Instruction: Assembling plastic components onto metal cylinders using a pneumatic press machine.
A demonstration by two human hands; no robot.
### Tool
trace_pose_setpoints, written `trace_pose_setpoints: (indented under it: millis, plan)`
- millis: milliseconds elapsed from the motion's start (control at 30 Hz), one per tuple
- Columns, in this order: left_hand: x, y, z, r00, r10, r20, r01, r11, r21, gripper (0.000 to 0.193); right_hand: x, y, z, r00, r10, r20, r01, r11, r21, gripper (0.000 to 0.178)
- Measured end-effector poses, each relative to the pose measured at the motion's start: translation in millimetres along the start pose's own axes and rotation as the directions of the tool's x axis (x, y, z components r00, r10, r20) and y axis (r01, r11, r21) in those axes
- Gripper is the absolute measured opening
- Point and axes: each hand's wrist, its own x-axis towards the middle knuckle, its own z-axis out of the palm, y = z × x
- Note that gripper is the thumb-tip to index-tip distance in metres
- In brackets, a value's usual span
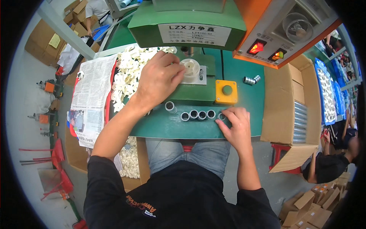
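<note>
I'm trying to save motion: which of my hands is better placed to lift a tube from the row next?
Likely your right hand: its thumb and forefinger are at the row's rightmost tube, while your left hand is up at the white wheel.

A factory workshop: a green press (pixel 187 19) stands just beyond the left hand (pixel 162 74), heaped white parts (pixel 127 72) lie to that hand's left, and past the right hand (pixel 237 124) are a carton (pixel 277 101) of metal parts (pixel 300 122) and a co-worker (pixel 326 168).
</note>
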Motion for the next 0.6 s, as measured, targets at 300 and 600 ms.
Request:
trace_pose_setpoints:
  millis: [300, 600]
  plan:
    - [15.3, 12.2, -27.1, 0.979, 0.021, 0.201, -0.025, 0.999, 0.020, 0.007, -2.3, 5.1, 1.1, 0.999, -0.028, 0.032, 0.028, 1.000, -0.006, 0.030]
    - [9.7, 42.8, -30.5, 0.961, -0.045, 0.273, 0.007, 0.991, 0.137, 0.045, -5.7, 1.7, -4.6, 0.999, -0.027, 0.028, 0.026, 0.999, 0.028, 0.031]
